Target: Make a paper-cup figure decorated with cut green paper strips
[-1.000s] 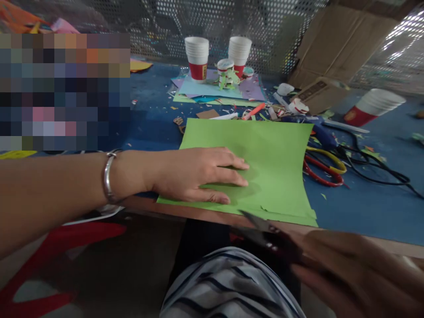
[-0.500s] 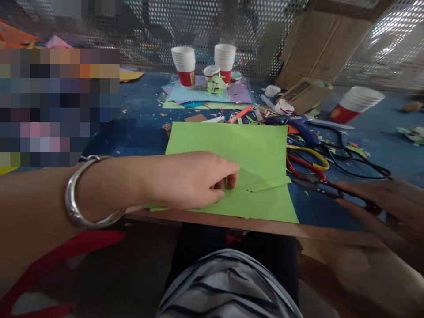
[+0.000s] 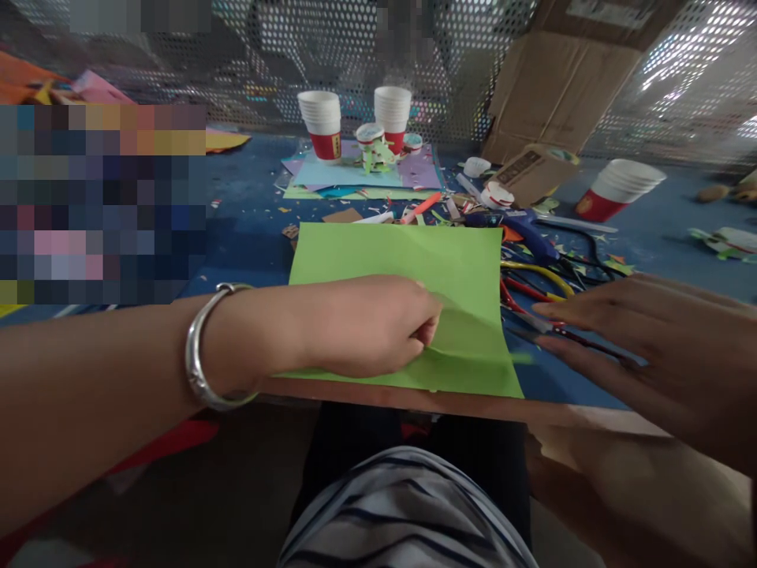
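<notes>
A green paper sheet (image 3: 390,248) lies at the front edge of the blue table. Across it reaches my left hand (image 3: 378,327), wearing a silver bangle, with fingers closed in a pinch. A narrow green paper strip (image 3: 521,359), blurred, runs rightward from those fingertips past the sheet's right side. To the right, my right hand (image 3: 656,347) holds small dark-red-handled scissors (image 3: 583,339), blades pointing left toward the sheet's edge. The pinch point itself is mostly hidden behind the left fingers.
Behind the sheet are paper scraps, an orange marker (image 3: 423,207) and stacked paper cups (image 3: 320,118). Yellow-and-red-handled scissors (image 3: 541,276) and a blue-handled tool (image 3: 532,237) lie right of it. More cups (image 3: 618,189) and a cardboard box (image 3: 568,87) stand farther right.
My left hand has moved right onto the loose strip, which has shifted and turned with it. My right hand and its scissors have come left, nearer the sheet.
</notes>
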`<state>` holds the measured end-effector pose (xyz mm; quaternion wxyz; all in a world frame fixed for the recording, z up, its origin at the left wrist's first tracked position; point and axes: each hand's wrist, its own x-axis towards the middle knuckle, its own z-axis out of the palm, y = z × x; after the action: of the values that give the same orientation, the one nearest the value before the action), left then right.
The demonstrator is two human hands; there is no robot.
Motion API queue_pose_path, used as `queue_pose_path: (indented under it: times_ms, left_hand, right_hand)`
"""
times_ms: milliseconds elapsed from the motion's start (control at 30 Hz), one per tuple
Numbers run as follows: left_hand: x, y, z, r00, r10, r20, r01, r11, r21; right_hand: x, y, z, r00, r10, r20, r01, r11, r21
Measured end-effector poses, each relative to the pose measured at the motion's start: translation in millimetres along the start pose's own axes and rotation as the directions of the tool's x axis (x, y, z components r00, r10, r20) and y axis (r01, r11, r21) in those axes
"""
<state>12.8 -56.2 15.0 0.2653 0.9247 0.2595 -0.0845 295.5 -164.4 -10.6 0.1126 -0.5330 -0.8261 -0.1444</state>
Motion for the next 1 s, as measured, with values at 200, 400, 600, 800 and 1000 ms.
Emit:
queue_pose_path:
  times_ms: [200, 400, 600, 800, 1000]
  left_hand:
    - [18.4, -15.1, -20.7, 0.958, -0.026, -0.286, -0.036, 0.977, -0.21]
    - [44.0, -27.7, -14.4, 0.802, -0.261, -0.538, -0.308, 0.591, -0.745]
    - [53.3, -18.1, -1.6, 0.764, -0.5, -0.408, -0.383, 0.159, -0.91]
    - [51.9, -12.7, -5.6, 0.768, -0.519, -0.374, -0.449, -0.02, -0.893]
    - [51.5, -18.2, 1.8, 0.726, -0.477, -0.495, -0.499, 0.13, -0.857]
  right_hand:
    - [50.6, -5.7, -11.3, 0.976, -0.145, -0.165, 0.152, 0.988, 0.033]
    - [85.2, -11.1, -4.1, 0.891, -0.241, -0.384, 0.234, 0.97, -0.065]
    - [91.8, -22.4, 26.7, 0.857, -0.405, -0.318, 0.385, 0.914, -0.128]
    - [100.1, -41.5, 33.2, 0.832, -0.388, -0.397, 0.422, 0.906, 0.0]
    - [95.4, -42.3, 30.6, 0.843, -0.248, -0.478, 0.388, 0.895, 0.221]
